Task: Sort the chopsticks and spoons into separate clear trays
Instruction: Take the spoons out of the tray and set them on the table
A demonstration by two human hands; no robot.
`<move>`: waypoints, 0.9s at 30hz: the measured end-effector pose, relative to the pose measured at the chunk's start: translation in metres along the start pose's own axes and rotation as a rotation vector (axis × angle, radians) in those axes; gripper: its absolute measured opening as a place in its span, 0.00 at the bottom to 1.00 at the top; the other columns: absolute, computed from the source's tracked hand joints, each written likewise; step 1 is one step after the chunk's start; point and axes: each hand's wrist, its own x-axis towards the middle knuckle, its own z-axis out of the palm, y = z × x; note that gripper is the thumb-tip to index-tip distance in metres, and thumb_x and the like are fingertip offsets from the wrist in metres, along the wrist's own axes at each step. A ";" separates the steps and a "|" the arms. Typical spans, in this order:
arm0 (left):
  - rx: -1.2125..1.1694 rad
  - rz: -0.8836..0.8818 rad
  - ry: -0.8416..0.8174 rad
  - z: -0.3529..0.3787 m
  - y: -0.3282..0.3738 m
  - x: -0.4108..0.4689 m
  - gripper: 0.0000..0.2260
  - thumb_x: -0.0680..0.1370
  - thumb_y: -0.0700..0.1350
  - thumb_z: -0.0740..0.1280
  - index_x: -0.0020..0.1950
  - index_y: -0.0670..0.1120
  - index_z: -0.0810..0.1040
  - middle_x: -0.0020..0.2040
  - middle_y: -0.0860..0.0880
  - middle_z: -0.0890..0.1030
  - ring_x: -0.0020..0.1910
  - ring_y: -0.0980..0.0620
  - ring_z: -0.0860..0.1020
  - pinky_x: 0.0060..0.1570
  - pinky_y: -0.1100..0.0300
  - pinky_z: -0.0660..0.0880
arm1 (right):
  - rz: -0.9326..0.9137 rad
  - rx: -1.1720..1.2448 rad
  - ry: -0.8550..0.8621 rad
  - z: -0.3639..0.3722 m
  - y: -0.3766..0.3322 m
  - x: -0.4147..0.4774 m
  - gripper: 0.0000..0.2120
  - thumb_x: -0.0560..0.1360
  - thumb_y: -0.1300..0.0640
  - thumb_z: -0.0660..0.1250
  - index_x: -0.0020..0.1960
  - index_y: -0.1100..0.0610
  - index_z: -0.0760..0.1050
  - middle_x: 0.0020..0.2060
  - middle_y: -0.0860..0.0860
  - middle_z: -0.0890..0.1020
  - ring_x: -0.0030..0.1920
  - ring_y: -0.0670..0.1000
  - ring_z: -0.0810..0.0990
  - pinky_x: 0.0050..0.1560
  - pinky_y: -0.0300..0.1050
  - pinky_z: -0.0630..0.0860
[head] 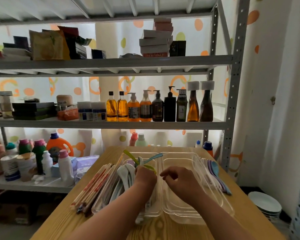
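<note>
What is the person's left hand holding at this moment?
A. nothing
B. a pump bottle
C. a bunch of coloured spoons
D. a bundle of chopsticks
C: the left hand grips the coloured spoons, whose green and blue handles fan out above it, while the chopsticks lie apart to its left.

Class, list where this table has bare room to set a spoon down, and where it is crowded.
Free: the right clear tray under the right hand; bare wooden table near the front edge. Crowded: the left tray of white spoons, chopsticks beside it.
</note>
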 end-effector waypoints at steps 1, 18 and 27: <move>0.000 0.007 0.004 0.000 0.000 -0.001 0.09 0.81 0.37 0.60 0.58 0.38 0.76 0.56 0.42 0.79 0.57 0.41 0.77 0.63 0.44 0.68 | 0.002 0.000 0.003 0.000 0.000 -0.001 0.10 0.76 0.59 0.63 0.52 0.52 0.81 0.45 0.46 0.83 0.42 0.38 0.77 0.42 0.24 0.70; -0.242 0.019 0.351 -0.024 -0.041 -0.022 0.09 0.80 0.39 0.62 0.58 0.41 0.77 0.52 0.44 0.80 0.52 0.47 0.79 0.54 0.55 0.75 | 0.067 0.075 0.009 -0.004 -0.013 -0.007 0.09 0.75 0.61 0.64 0.47 0.49 0.80 0.40 0.46 0.83 0.42 0.44 0.80 0.44 0.36 0.78; -0.510 -0.147 0.504 -0.035 -0.071 -0.036 0.14 0.74 0.47 0.72 0.57 0.46 0.79 0.53 0.47 0.81 0.55 0.48 0.78 0.54 0.54 0.77 | 0.092 0.135 0.023 -0.010 -0.033 -0.012 0.11 0.75 0.62 0.65 0.42 0.45 0.77 0.40 0.47 0.83 0.43 0.46 0.81 0.47 0.41 0.79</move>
